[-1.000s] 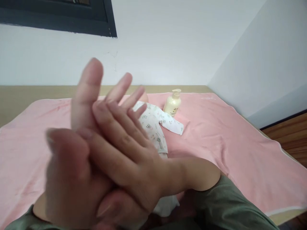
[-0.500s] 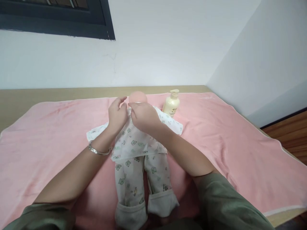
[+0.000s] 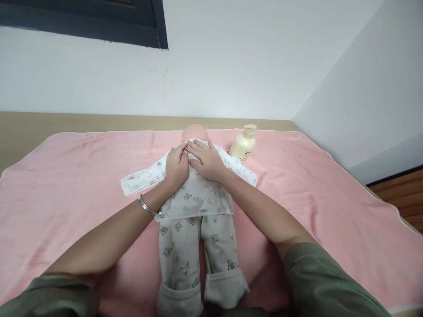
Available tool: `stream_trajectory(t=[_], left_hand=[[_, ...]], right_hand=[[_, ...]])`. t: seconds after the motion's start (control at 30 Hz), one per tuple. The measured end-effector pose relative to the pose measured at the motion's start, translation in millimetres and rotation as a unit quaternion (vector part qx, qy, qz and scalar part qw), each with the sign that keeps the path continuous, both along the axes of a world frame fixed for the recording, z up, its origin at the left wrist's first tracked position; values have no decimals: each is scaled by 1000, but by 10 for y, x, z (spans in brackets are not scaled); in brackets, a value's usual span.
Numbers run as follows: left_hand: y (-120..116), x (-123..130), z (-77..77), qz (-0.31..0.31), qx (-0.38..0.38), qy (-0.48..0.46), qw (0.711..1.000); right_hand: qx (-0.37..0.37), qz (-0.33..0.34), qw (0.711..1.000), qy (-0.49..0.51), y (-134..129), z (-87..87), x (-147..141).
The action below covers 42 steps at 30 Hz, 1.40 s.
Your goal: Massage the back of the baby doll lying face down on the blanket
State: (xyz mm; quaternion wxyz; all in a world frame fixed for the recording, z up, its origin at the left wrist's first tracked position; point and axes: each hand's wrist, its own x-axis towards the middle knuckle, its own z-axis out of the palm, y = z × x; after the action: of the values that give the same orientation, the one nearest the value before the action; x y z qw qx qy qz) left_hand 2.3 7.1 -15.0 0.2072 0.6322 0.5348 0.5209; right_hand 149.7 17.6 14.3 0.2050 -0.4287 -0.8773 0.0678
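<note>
A baby doll lies on its back, its rounded head (image 3: pixel 195 132) farthest from me. It wears a white long-sleeved baby shirt (image 3: pixel 198 198) and matching baby trousers (image 3: pixel 181 246), both with a green animal print. My left hand (image 3: pixel 177 165) is on the upper front of the shirt, just below the neck, its fingers closed together on the cloth; their tips are partly hidden. Beside it, my right hand (image 3: pixel 207 160) lies flat on the chest with fingers spread, touching the shirt. The sleeves stretch out to both sides. The trouser cuffs are folded up.
A cream pump bottle (image 3: pixel 243 145) stands to the right of the doll's head. A pink blanket (image 3: pixel 291 189) covers most of the wooden surface (image 3: pixel 26 127). A white wall (image 3: pixel 231 66) rises behind, with a dark window frame (image 3: pixel 142 22) at the upper left.
Both hands have lowered from the shirt's neckline onto its upper chest. The right hand's bent, pinching fingers have flattened and spread over the cloth. The view has shifted slightly.
</note>
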Motion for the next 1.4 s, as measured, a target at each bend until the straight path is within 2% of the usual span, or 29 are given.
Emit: stream_trajectory(t=[0.07,0.13,0.2,0.27,0.33,0.4,0.47,0.53,0.57,0.67,0.73,0.8,0.83,0.93,1.0,1.07,1.13,1.2,1.3,1.4], left_hand=[[-19,-17,-23,1,-1,-10,1000],[-41,-22,-31,2,-10,-24,1000],[-63,-16,-29,12,-16,-43,999],[-84,-5,-27,28,-20,-67,997],[-101,4,-27,39,-24,-93,995],[-111,5,-30,40,-24,-112,993],[-112,0,-31,39,-22,-118,992],[-108,-5,-27,38,-20,-112,993],[-105,-6,-23,37,-19,-106,994],[-103,-3,-10,34,-17,-88,995],[-106,-1,-8,34,-17,-80,996],[-111,-2,-12,37,-19,-79,996],[-114,-4,-16,38,-23,-81,996],[-121,-12,-18,45,-42,-91,994],[-124,-15,-10,51,-47,-93,993],[-125,-12,2,52,-39,-85,994],[-125,-7,13,50,-31,-73,996],[-125,-4,17,51,-31,-65,996],[-126,-3,12,48,-35,-71,996],[-125,-4,9,52,-48,-89,993]], right_hand=[[-22,-5,1000,1,21,18,88],[-27,-53,998,-3,-21,10,103],[-14,-111,994,-10,-157,-17,41],[18,-130,991,-20,-367,-44,-65],[54,-94,994,-32,-567,-52,-158],[71,-33,996,-39,-647,-32,-189],[54,35,997,-48,-547,12,-134],[16,91,994,-61,-311,60,-17],[-3,99,993,-64,-180,79,46],[-42,21,998,-50,42,93,140],[-39,-70,996,-43,-54,60,74],[-2,-152,988,-40,-309,7,-67],[23,-160,986,-46,-454,-18,-142],[72,-83,992,-59,-712,-38,-268],[51,-17,996,-64,-629,1,-227],[2,26,997,-68,-394,54,-115],[-30,-5,998,-49,-159,88,-6],[-36,-63,997,-32,-67,83,32],[6,-128,991,-37,-285,13,-66],[65,-103,991,-54,-665,-50,-222]])
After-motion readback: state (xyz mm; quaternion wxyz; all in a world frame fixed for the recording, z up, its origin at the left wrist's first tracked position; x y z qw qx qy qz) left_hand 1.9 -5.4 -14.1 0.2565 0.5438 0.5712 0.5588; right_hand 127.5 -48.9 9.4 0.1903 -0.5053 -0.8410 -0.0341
